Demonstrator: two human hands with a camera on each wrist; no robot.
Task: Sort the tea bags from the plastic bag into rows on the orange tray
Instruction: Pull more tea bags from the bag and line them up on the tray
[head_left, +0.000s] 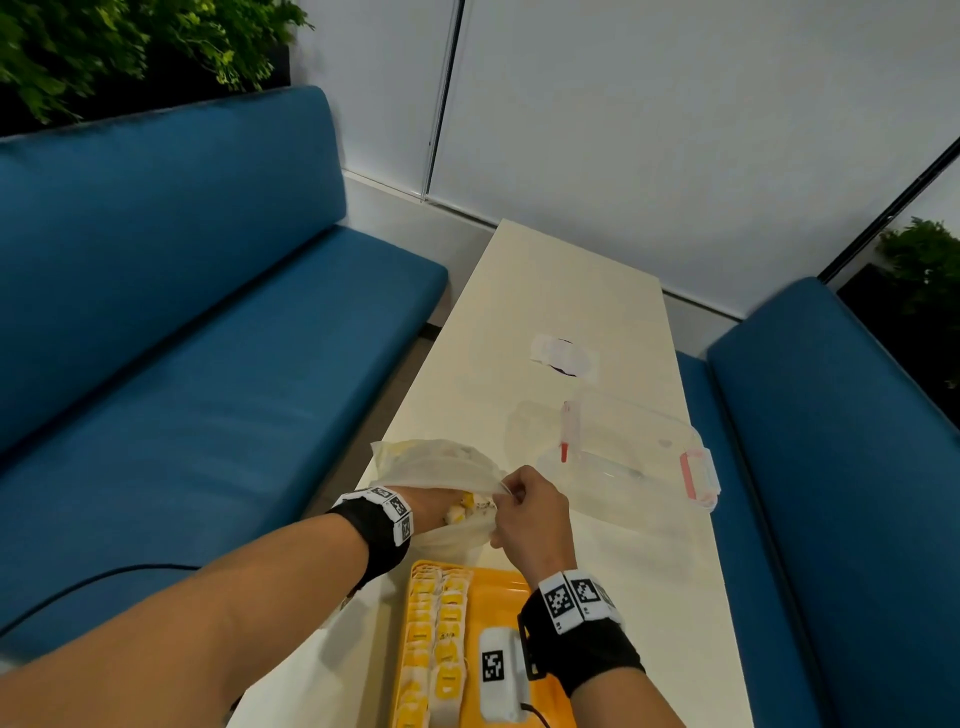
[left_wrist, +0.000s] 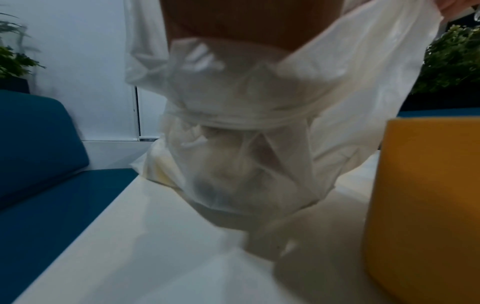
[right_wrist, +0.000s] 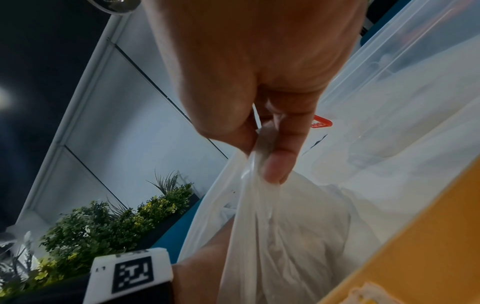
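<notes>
Rows of tea bags (head_left: 434, 644) fill the orange tray (head_left: 498, 587). Right hand (head_left: 530, 512) pinches the plastic bag (head_left: 436, 467) open; left hand (head_left: 423, 506) is inside, grip hidden. Bag might slip off the table (head_left: 571, 291).

bag (head_left: 441, 467) beyond tray (head_left: 498, 582) (container (head_left: 634, 452) right)

The white table (head_left: 571, 291) carries the plastic bag (head_left: 436, 467), orange tray (head_left: 498, 587) and clear container (head_left: 634, 447).

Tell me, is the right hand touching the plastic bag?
Touching. The right wrist view shows the right hand pinching the plastic bag edge between thumb and finger.
</notes>
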